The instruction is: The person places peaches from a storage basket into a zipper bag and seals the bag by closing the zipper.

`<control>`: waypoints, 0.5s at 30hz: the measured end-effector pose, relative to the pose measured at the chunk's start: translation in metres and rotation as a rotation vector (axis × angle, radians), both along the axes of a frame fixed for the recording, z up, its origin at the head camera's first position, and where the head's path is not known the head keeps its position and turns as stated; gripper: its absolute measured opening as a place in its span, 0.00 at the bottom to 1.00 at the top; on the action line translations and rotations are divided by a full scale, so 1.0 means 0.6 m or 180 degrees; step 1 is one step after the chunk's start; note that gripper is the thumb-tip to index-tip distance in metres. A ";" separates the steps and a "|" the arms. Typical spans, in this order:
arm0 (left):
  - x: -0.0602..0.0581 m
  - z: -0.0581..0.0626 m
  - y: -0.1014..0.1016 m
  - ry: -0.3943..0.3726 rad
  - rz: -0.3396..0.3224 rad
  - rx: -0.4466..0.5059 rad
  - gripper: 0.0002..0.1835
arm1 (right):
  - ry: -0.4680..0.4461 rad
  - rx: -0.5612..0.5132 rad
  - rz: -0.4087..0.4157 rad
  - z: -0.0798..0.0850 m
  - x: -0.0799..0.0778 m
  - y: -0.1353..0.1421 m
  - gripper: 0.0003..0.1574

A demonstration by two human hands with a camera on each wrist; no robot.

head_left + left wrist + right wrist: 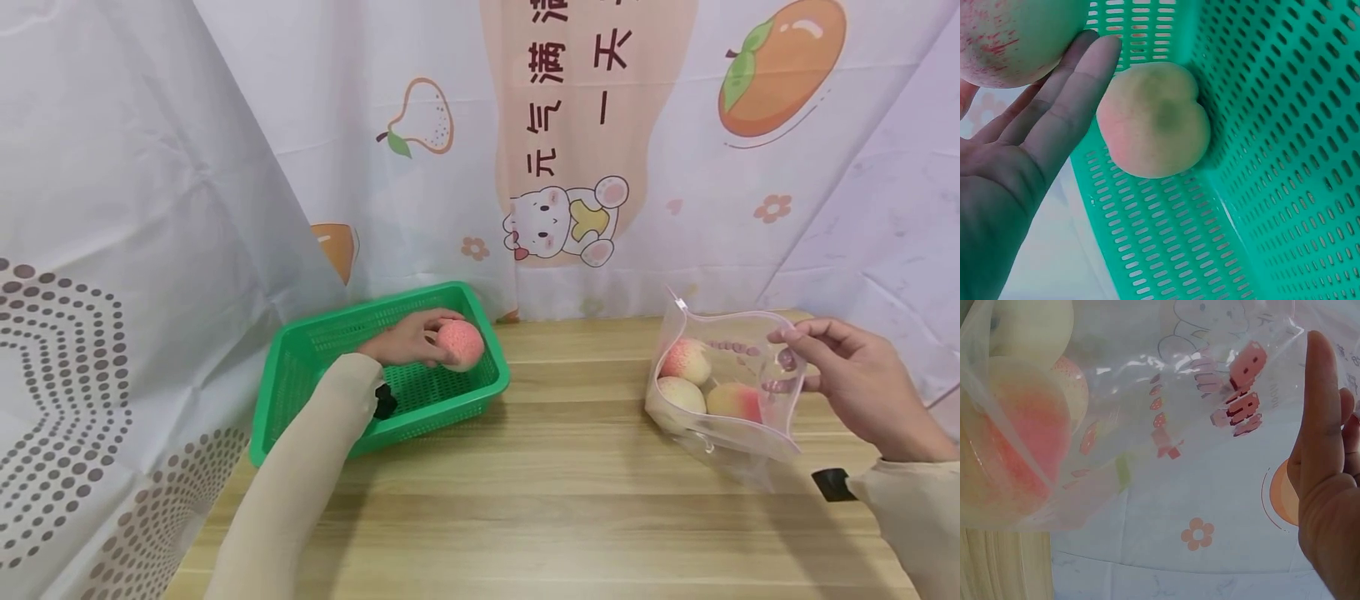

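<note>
The surface (540,500) is of light wood colour, with long grain lines which run from left to right. At its far side hangs a white cloth (420,200) with printed fruits, small flowers, a cartoon animal and dark Chinese characters, which lie turned on their side. On the left there is a pale cloth (112,183) with brown-grey dots, and on the right a whitish cloth (892,217) with faint marks.

On the left part of the surface, close to the far cloth, stands a green basket (442,412) with many slots. The person's left hand (408,340) grips a pink peach (461,346) with its fingers, over the right end of this basket. In the left wrist view, another peach (1154,125) lies on the basket's floor, near the wall.

On the right part of the surface stands a clear plastic bag (720,450) with a pink edge, its mouth spread wide. Three peaches (735,402) are inside, close together. The right hand (873,379) pinches the right edge of the bag between thumb and fingers. Both arms wear cream sleeves (307,467).
</note>
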State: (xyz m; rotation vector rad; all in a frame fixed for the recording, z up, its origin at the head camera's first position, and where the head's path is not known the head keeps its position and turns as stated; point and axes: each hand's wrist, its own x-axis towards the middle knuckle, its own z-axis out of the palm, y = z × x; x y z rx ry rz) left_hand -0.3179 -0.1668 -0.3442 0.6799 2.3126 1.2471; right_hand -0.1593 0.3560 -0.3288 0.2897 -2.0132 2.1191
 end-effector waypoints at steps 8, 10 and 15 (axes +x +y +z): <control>0.005 0.008 0.009 0.0064 -0.0024 0.0145 0.36 | -0.0039 0.0101 -0.0049 -0.001 0.000 0.000 0.04; 0.008 0.013 0.013 0.0128 -0.0045 0.0161 0.36 | -0.0052 0.0152 -0.0071 -0.001 0.000 0.000 0.04; 0.014 0.026 0.022 0.0307 -0.0113 0.0113 0.36 | -0.0034 0.0173 -0.0082 0.000 -0.003 -0.001 0.05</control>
